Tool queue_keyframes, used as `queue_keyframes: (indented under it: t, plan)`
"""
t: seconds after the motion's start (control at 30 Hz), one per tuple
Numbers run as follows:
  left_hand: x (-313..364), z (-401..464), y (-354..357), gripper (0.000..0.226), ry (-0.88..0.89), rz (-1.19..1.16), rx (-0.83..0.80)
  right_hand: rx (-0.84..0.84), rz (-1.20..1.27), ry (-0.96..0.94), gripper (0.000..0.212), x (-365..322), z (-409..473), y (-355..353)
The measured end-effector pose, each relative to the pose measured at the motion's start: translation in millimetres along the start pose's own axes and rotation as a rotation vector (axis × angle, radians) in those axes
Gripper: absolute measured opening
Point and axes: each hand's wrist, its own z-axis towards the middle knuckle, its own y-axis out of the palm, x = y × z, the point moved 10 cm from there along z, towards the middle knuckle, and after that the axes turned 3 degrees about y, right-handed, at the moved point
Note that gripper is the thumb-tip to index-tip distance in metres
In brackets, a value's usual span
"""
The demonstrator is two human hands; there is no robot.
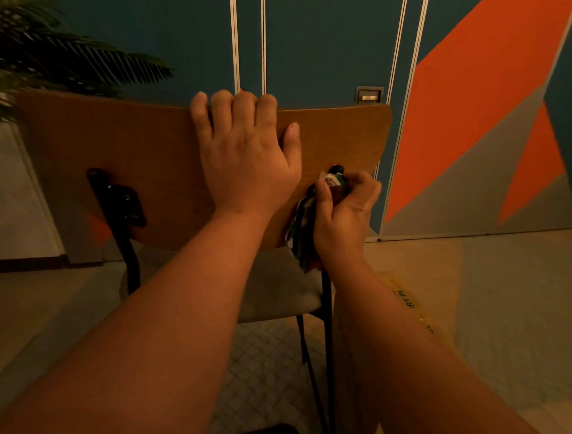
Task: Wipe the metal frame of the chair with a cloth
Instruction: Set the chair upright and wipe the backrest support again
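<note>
Closest to the camera are the two bare forearms reaching out over the tiled floor [265, 357], with something dark at the very bottom edge that I can't make out. Next out, the right hand [342, 216] is clenched around a bunched multicoloured cloth [302, 230], pressing it against the top of the right black metal upright [329, 304] where it meets the back of the wooden backrest [143, 158]; loose ends of cloth hang down past the wrist. The left hand [244, 156] grips the top edge of the backrest, fingers curled over it, thumb flat on the wood, so it looks like it's just steadying the chair. My read is we're mid-wipe on the right-side bracket. The next move probably means sliding the cloth down that upright toward the padded seat [275, 291] and legs, then doing the left bracket [118, 196], which looks untouched. Behind it all there's a teal wall with an orange patch [473, 93] and a palm plant [56, 52] on the left.
</note>
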Motion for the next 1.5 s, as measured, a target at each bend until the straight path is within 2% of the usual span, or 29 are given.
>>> queue_keyframes:
  t: [0.23, 0.57, 0.83, 1.0, 1.27, 1.4, 1.5]
  plan:
    - [0, 0, -1, 0.043, 0.003, -0.009, -0.001, -0.053, -0.045, 0.162, 0.028, 31, -17, 4]
    - [-1, 0, -1, 0.043, -0.004, -0.004, -0.009, 0.008, 0.002, 0.005, 0.018, -4, 16, -4]
    - [-1, -1, 2, 0.045, -0.007, 0.012, 0.004, -0.145, -0.248, 0.231, 0.028, 87, -61, 9]
    - [-3, -1, 2, 0.046, -0.017, 0.012, 0.015, -0.151, -0.33, 0.268, 0.025, 106, -83, 4]
    - [-3, 0, 0, 0.045, -0.007, 0.005, -0.004, -0.283, -0.424, 0.4, 0.032, 137, -117, 0]
    - [-3, 0, -1, 0.045, -0.005, -0.008, -0.001, -0.318, -0.389, 0.453, 0.028, 146, -133, -9]
    - [-2, -1, -1, 0.044, -0.001, -0.017, 0.006, -0.25, -0.297, 0.428, 0.026, 131, -119, -11]
